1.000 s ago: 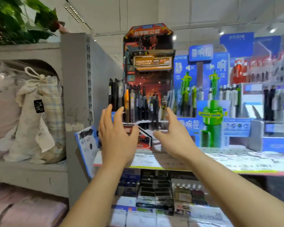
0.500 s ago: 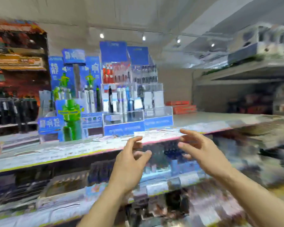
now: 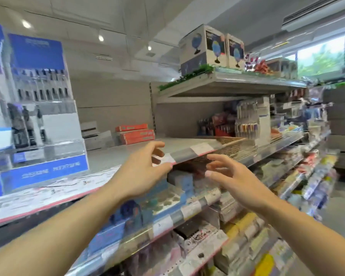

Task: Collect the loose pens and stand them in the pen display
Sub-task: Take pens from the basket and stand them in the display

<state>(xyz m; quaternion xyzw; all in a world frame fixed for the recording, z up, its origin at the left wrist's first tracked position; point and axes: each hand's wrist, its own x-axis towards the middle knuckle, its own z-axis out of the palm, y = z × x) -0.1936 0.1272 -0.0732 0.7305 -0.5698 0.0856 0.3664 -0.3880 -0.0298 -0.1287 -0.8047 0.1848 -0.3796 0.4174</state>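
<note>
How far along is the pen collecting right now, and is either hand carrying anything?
Done: nothing I can confirm; the blue pen display at far left holds standing pens, but who placed them is not shown. In hand: nothing. The left hand and right hand are both open and empty at the shelf edge. Left: no loose pens show clearly, so finding, collecting and standing them all remains.

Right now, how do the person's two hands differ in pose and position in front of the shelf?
The left hand sits higher, its fingers reaching the shelf edge near a price label; the right hand sits lower, in front of the stock beneath that edge. The left hand's thumb points right; the right hand's fingertips point left, toward it. Both are open, fingers spread and curled, holding nothing, with no pen in either.
</note>
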